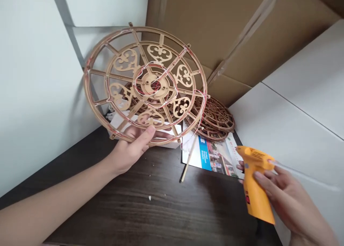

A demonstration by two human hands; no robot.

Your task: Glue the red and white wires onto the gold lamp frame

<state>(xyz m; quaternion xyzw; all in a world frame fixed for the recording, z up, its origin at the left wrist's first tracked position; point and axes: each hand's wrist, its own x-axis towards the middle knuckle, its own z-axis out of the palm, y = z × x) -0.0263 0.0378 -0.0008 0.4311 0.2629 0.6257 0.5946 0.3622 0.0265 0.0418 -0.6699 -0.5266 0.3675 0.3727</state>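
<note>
My left hand (131, 145) grips the lower rim of a round, laser-cut wooden wheel frame (126, 61), holding it tilted up above the dark wood table (150, 210). Thin red and white wires run along its spokes and around its hub. My right hand (285, 195) is closed around an orange glue gun (255, 188) at the lower right, its nozzle pointing left towards the wheel. A clear glue stick pokes out behind the gun.
A stack of similar cut wooden discs (215, 118) lies behind on a printed leaflet (215, 154). A thin wooden stick (188, 160) leans beside it. Cardboard boxes (215, 31) stand at the back, white boxes (295, 109) at right, a white wall at left.
</note>
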